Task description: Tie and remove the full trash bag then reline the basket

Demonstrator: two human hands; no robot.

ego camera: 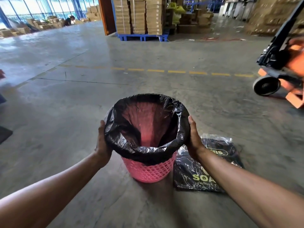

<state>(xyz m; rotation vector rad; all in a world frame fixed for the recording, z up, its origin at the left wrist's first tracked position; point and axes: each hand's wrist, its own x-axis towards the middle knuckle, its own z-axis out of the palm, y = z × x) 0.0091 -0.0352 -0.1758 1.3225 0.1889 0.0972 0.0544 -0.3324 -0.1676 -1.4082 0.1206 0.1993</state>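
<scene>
A pink mesh basket (pixel 148 171) stands on the concrete floor in front of me. A thin black trash bag (pixel 144 153) lines it, folded over the rim, and the pink inside shows through the plastic. Nothing lies inside the bag. My left hand (pixel 102 142) grips the basket's left rim over the bag. My right hand (pixel 195 139) grips the right rim the same way. A full tied bag is not in view.
A flat black pack of bags with yellow lettering (pixel 204 168) lies on the floor just right of the basket. An orange pallet jack (pixel 283 71) stands at the far right. Stacked cartons on a blue pallet (pixel 141 18) stand ahead. A person crouches far left (pixel 69 20).
</scene>
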